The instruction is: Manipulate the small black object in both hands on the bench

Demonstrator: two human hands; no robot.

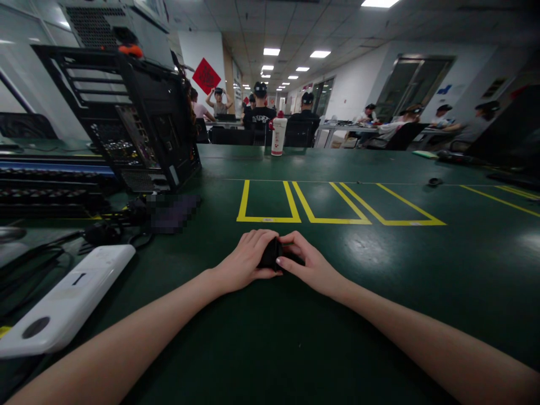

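Between my two hands, low over the green tabletop [270, 337], is a small black block-like object [270, 254]; its exact kind does not show. My left hand [244, 256] wraps round its left side, fingers over the top and thumb along the near edge. From the right, my right hand [306, 261] pinches at the object's right end with thumb and index finger, the other fingers curled behind. Much of the object is hidden by my fingers. Just beyond my hands, yellow tape [270, 219] marks several open-sided boxes on the tabletop.
At left stand an open black computer case [156, 129], tangled black cables [42, 253] and a white oblong device [76, 298]. A white bottle [277, 135] stands at the far edge. A small black ring-shaped item [434, 181] lies at right. Several people sit at tables beyond.
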